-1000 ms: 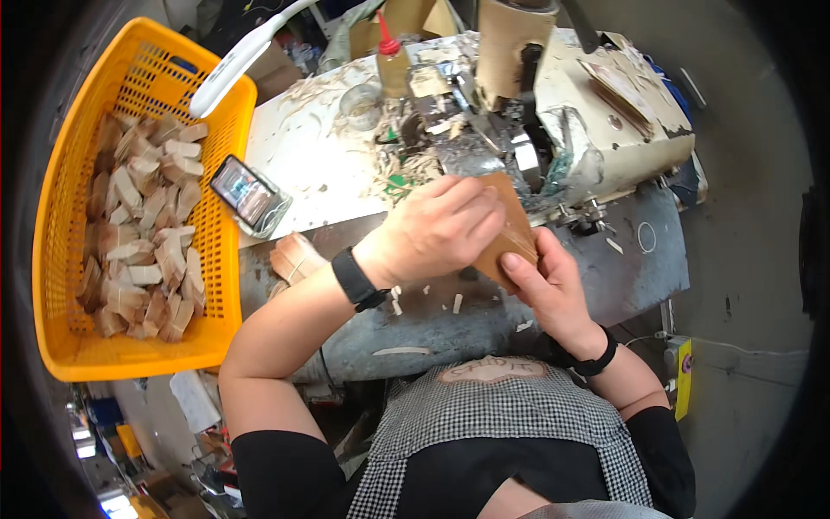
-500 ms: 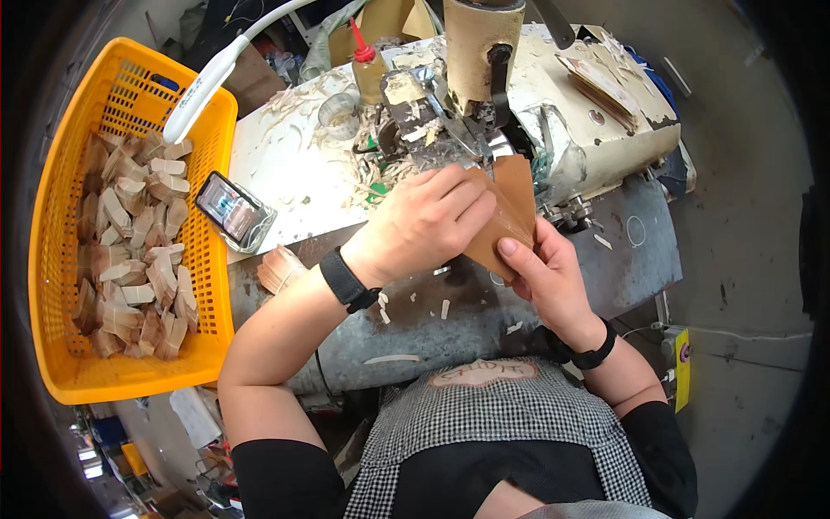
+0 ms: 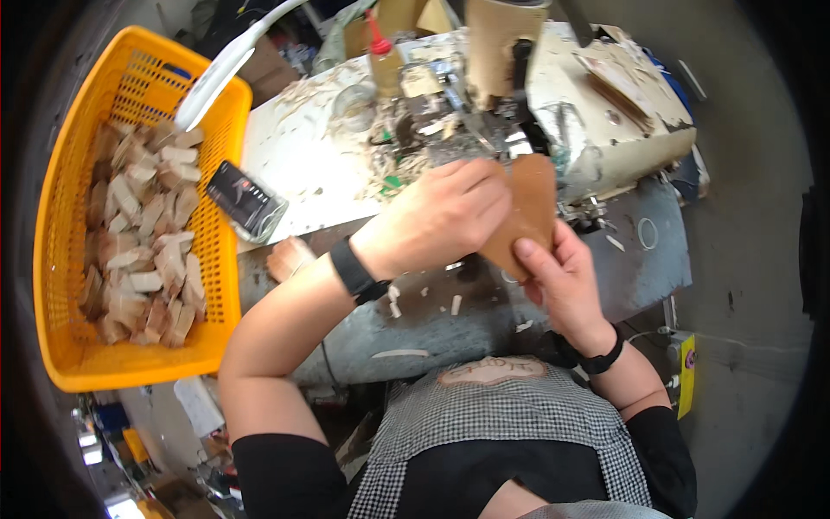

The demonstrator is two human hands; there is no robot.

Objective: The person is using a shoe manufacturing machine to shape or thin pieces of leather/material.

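Note:
A flat brown leather piece (image 3: pixel 529 195) lies under the working end of a cream machine head (image 3: pixel 504 52). My right hand (image 3: pixel 564 281) pinches its near right edge, thumb on top and fingers underneath. My left hand (image 3: pixel 445 208) is closed at the leather's left edge, its fingers curled and pressed against it; the fingertips are hidden behind the knuckles. Pale scraps (image 3: pixel 393 177) are heaped beside the machine, left of the leather.
On the left stands a yellow basket (image 3: pixel 54 225) holding many small tan leather bundles (image 3: pixel 138 251). A phone (image 3: pixel 245 201), a red-tipped bottle (image 3: pixel 385 67) and a white lamp (image 3: pixel 216 82) are nearby. Another tan bundle (image 3: pixel 290 258) lies by my left forearm.
The leather piece has turned slightly and now lies flatter, as one smooth face, between my hands. The whole view has shifted a little. The phone screen has changed.

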